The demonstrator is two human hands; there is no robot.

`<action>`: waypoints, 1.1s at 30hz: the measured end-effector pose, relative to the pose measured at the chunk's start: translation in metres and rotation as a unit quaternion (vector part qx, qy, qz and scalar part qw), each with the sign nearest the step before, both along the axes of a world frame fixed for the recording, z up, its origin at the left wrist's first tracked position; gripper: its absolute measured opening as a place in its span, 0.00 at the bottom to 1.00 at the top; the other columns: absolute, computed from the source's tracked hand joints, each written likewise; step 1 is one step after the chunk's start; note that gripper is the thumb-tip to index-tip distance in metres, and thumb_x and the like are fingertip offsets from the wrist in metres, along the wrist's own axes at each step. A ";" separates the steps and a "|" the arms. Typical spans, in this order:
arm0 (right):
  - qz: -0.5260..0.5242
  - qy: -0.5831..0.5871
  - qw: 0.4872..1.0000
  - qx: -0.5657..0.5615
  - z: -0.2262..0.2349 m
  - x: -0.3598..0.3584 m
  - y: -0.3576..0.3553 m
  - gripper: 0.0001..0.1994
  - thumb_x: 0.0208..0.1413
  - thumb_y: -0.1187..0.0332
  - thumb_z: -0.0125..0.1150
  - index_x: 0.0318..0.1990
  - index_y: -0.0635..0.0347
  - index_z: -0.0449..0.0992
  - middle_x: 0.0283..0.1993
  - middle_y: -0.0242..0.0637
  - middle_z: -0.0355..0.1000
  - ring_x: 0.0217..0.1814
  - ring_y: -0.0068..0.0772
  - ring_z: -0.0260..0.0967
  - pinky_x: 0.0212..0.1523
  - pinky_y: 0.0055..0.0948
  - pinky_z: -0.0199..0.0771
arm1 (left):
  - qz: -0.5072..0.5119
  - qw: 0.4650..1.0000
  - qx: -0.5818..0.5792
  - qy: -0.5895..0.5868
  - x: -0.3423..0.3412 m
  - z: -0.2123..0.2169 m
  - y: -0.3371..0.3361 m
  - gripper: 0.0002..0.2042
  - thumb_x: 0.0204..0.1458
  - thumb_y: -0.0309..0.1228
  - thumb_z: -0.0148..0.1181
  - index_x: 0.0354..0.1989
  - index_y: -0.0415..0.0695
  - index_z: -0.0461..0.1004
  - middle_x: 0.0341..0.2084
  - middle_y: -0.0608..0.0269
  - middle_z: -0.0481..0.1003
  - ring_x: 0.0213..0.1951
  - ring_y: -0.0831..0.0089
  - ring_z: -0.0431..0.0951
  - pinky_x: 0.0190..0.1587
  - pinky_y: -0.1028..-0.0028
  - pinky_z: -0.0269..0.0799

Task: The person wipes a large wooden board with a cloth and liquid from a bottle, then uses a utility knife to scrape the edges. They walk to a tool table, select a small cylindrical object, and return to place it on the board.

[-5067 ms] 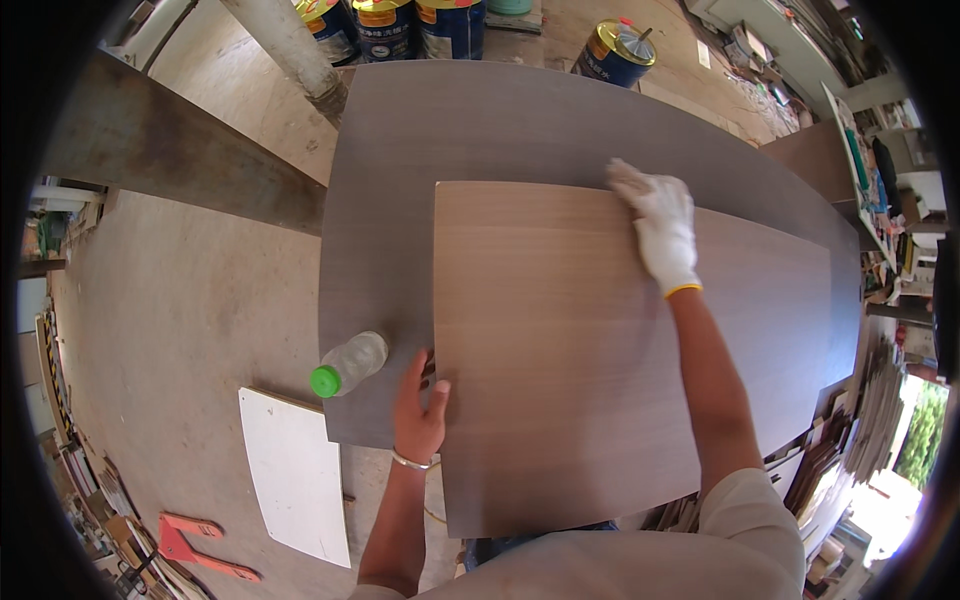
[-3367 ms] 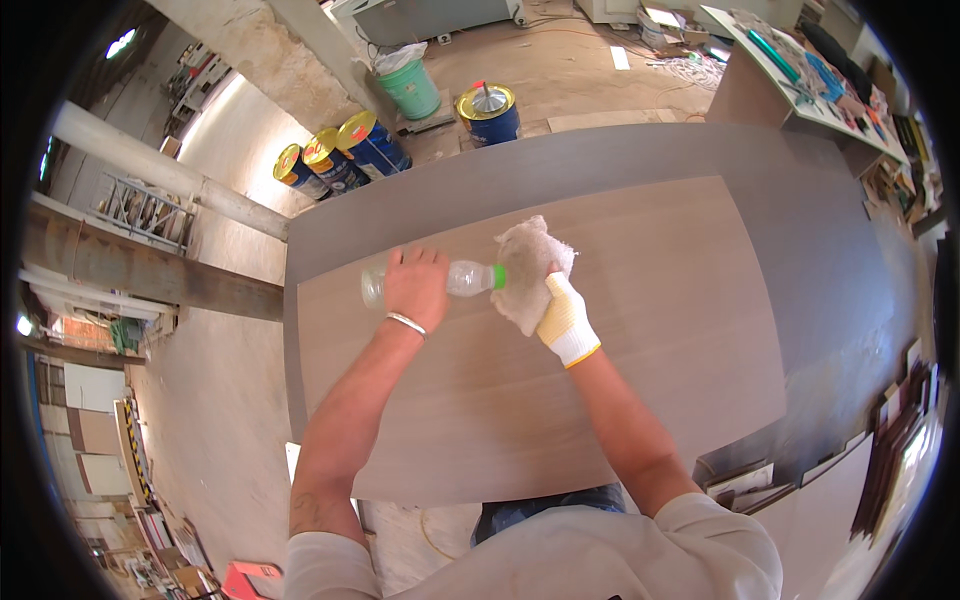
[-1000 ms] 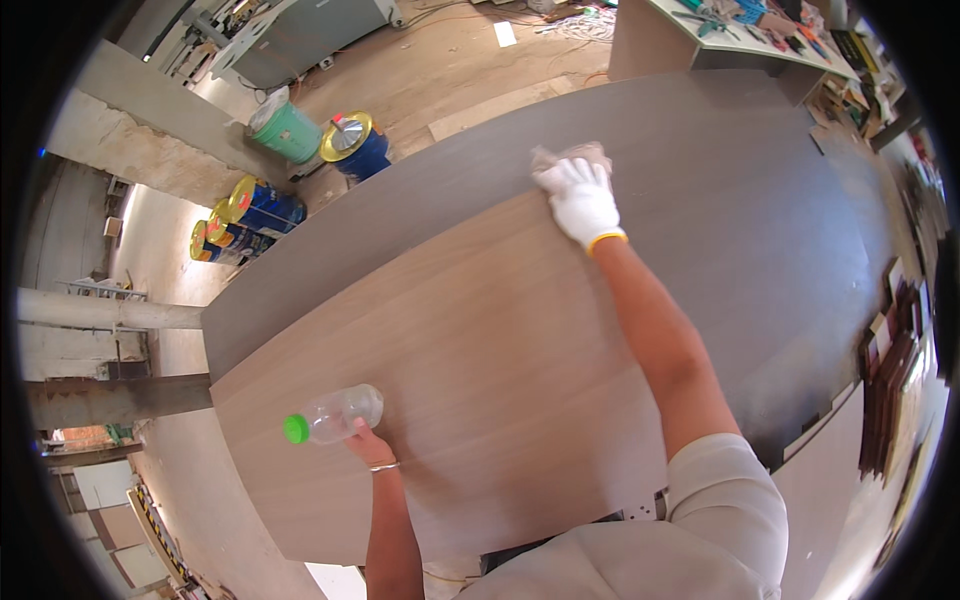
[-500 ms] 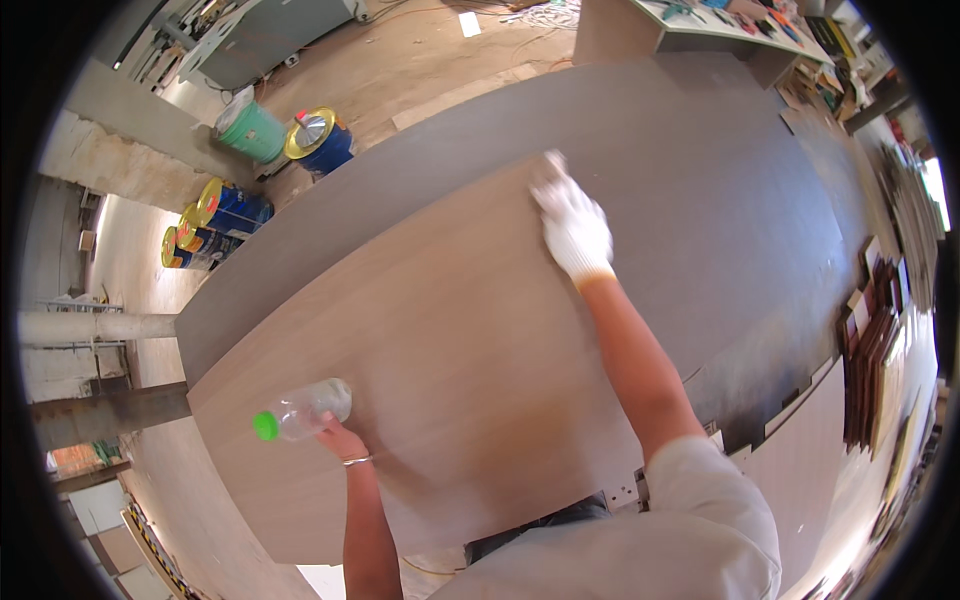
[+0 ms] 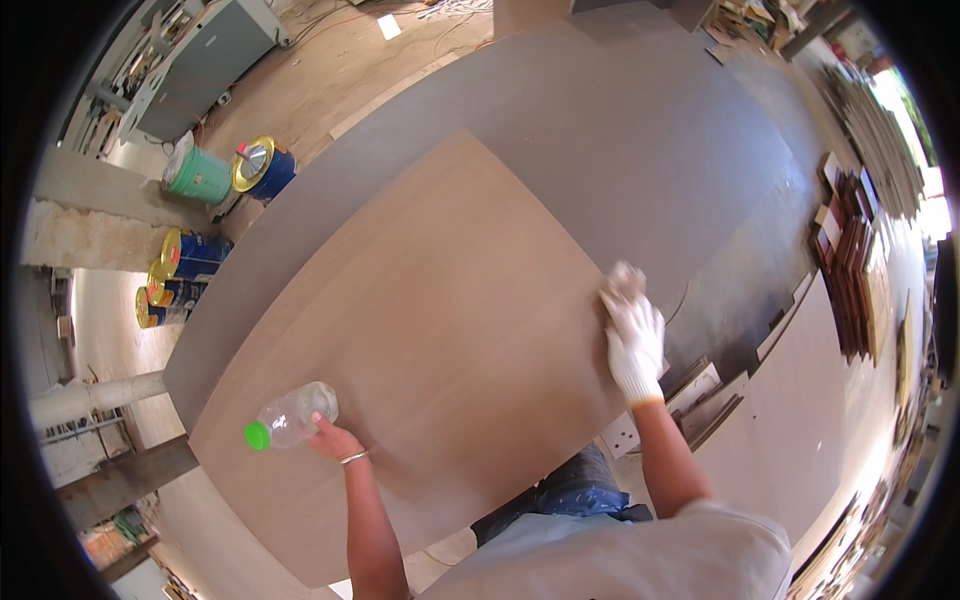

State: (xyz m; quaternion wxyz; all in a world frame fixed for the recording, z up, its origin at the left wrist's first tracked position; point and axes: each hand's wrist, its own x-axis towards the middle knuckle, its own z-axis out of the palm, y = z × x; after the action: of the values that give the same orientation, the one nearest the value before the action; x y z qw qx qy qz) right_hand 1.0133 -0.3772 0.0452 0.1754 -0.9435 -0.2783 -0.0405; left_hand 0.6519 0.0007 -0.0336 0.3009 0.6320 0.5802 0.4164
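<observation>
My left hand (image 5: 333, 440), bare with a bracelet at the wrist, grips a clear plastic bottle (image 5: 290, 420) with a green cap. The bottle is tilted over the left part of a light brown wood-grain board (image 5: 440, 300), its cap pointing left. My right hand (image 5: 634, 340) wears a white knitted glove and rests at the board's right edge. Its fingertips are greyish brown and smeared by motion. Whether a cloth lies under them I cannot make out.
Beneath the board lies a larger grey panel (image 5: 640, 110). Blue cans (image 5: 265, 170) and a green bucket (image 5: 200, 175) stand on the floor at the left. Stacked dark boards (image 5: 850, 265) and a pale panel (image 5: 790, 410) are at the right.
My right hand has slid from the board's far corner toward me along its right edge. The left hand still grips the bottle. The whole view has shifted and turned a little.
</observation>
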 end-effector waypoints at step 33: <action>-0.002 0.009 1.000 -0.012 -0.008 0.039 0.058 0.24 0.51 0.66 0.62 0.59 0.52 0.73 0.52 0.39 0.70 0.56 0.44 0.64 0.58 0.42 0.60 | -0.042 0.998 0.051 0.018 0.008 0.004 0.005 0.37 0.67 0.52 0.46 0.71 0.30 0.52 0.69 0.38 0.57 0.69 0.48 0.61 0.70 0.56 0.58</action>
State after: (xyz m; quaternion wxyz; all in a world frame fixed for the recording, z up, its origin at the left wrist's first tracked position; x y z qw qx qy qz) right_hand 1.0519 -0.3192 0.0375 0.1664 -0.9463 -0.2756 -0.0285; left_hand 0.6597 0.0055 -0.0295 0.2745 0.6777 0.5365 0.4213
